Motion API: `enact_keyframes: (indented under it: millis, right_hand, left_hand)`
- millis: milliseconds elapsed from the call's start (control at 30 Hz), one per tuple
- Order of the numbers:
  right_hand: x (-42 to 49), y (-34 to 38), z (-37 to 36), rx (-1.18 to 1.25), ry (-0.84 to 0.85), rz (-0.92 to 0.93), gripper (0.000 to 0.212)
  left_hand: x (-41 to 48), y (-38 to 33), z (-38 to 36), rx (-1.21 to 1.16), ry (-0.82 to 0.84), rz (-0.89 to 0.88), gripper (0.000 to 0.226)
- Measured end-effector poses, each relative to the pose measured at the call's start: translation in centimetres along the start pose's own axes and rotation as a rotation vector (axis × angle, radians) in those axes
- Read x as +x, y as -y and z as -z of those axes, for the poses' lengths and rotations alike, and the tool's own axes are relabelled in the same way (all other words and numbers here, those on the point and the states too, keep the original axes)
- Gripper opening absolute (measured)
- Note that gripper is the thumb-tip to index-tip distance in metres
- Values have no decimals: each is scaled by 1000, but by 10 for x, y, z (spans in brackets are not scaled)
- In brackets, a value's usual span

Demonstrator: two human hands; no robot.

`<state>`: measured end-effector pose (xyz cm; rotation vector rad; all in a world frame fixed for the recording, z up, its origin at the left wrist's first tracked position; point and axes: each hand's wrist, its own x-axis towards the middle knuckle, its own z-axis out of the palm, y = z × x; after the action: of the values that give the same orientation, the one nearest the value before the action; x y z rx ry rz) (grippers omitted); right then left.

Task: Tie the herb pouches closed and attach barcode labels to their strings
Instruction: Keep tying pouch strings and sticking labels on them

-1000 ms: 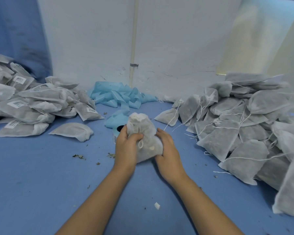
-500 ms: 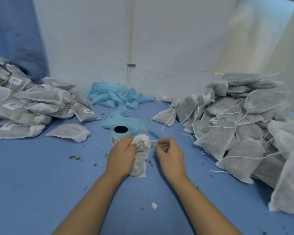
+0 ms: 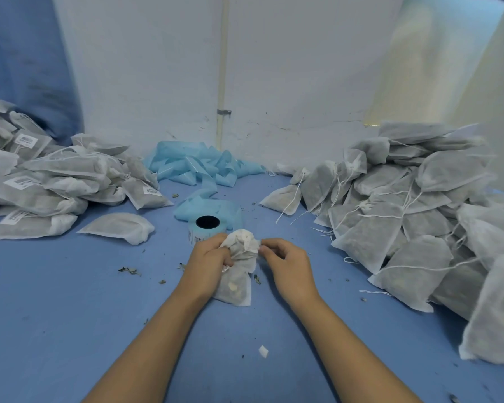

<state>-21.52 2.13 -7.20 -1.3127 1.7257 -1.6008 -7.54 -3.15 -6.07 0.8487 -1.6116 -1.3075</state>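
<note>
White mesh herb pouch (image 3: 237, 274) is sitting on the blue table (image 3: 70, 330) right in front of me, bottom end flat on the surface and the gathered neck bunched up between my hands. My left hand (image 3: 208, 261) has its fingers curled around the neck on one side. My right hand (image 3: 284, 261) is pinching the top edge of the pouch from the other side, fingertips pressed together on the fabric. Just behind the pouch is the label roll (image 3: 207, 228), with blue backing tape (image 3: 198, 167) trailing off toward the wall. Labelled pouches (image 3: 41, 181) piled on my left, the unlabelled heap (image 3: 405, 216) with loose strings on my right.
</note>
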Motion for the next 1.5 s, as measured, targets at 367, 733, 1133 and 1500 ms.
enact_keyframes:
  millis: [367,733,1133,1500]
  right_hand:
    - [2,3,5,238,-130,-109,12]
    - [-6,11,2,233,-479,15,23]
    - [-19,17,-18,-349,-301,847,12]
    - [-21,15,-20,-583,-216,813,21]
  left_hand:
    - [-2,-4,1,-65,-48,15,12]
    - [4,-2,0,-195,-178,8,22]
    - [14,-14,-4,-601,-234,120,32]
    - [15,-14,-3,-644,-281,137,26]
